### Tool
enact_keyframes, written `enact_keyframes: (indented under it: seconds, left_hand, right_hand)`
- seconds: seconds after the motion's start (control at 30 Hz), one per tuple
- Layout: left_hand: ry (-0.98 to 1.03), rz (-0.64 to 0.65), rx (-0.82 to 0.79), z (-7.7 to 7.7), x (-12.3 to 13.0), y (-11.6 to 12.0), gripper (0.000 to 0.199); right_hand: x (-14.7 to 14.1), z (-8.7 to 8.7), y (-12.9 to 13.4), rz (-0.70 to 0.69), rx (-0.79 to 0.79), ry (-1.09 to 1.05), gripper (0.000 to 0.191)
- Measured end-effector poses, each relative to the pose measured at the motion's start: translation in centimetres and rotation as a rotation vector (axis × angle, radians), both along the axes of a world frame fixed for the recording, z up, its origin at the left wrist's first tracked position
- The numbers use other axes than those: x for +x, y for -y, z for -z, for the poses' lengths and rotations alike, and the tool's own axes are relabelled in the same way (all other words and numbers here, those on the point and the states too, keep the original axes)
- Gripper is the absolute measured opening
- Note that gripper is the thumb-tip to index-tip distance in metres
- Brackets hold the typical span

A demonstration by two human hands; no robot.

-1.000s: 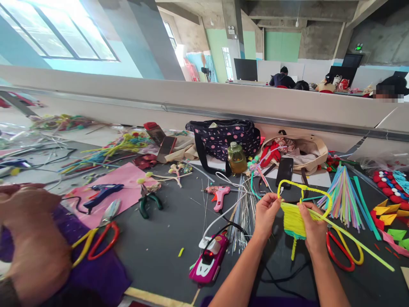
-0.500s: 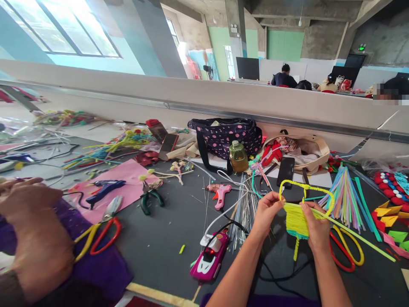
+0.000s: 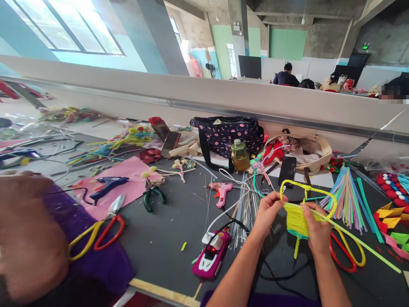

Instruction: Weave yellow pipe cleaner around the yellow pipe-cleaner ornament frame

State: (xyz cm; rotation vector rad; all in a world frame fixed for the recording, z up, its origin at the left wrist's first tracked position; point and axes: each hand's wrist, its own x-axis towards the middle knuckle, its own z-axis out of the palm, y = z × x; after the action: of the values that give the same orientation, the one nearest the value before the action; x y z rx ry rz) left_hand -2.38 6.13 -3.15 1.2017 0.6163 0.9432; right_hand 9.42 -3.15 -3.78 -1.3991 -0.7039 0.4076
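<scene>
Our left grip (image 3: 269,211) pinched the upper left corner of the yellow wrapped piece (image 3: 295,219); our right grip (image 3: 315,226) was closed on its right edge. We had the piece right of the pink glue gun (image 3: 224,192). The magenta power strip (image 3: 220,252) lay nearer us than that gun; the bottle (image 3: 240,157) stood beyond it.

One yellow wound piece (image 3: 295,219), two pairs of scissors (image 3: 116,207), one pair of pliers (image 3: 147,202), one green bottle (image 3: 240,158)
</scene>
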Motion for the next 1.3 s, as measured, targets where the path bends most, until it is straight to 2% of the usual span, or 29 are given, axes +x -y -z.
enact_keyframes:
  seconds: [0.17,0.33,0.47,0.73,0.9,1.07,1.3]
  left_hand:
    - [-0.059,0.079,0.179,-0.5,-0.6,-0.2,0.014]
    - [-0.066,0.126,0.321,-0.5,-1.0,-0.4,0.015]
    - [-0.078,0.127,0.345,-0.1,-1.1,-0.7,0.017]
    - [-0.082,0.111,0.258,0.7,-0.9,-1.0,0.021]
    - [-0.094,0.065,0.176,0.8,-0.5,-0.8,0.025]
    - [-0.076,0.039,0.043,0.3,-0.1,-0.3,0.027]
    - [-0.051,-0.020,-0.100,0.2,0.0,-0.2,0.019]
  right_hand:
    - [0.4,0.5,-0.4,0.045,0.034,-0.235,0.032]
    - [0.4,0.1,-0.5,0.076,0.051,-0.275,0.034]
    - [0.5,0.0,-0.4,0.080,0.033,-0.228,0.034]
    - [0.9,0.0,0.0,0.034,0.007,-0.127,0.033]
    - [0.9,-0.1,0.0,0.071,0.007,-0.100,0.034]
    - [0.9,-0.3,0.1,0.119,-0.006,0.026,0.034]
    - [-0.1,-1.1,0.5,0.010,0.033,0.204,0.025]
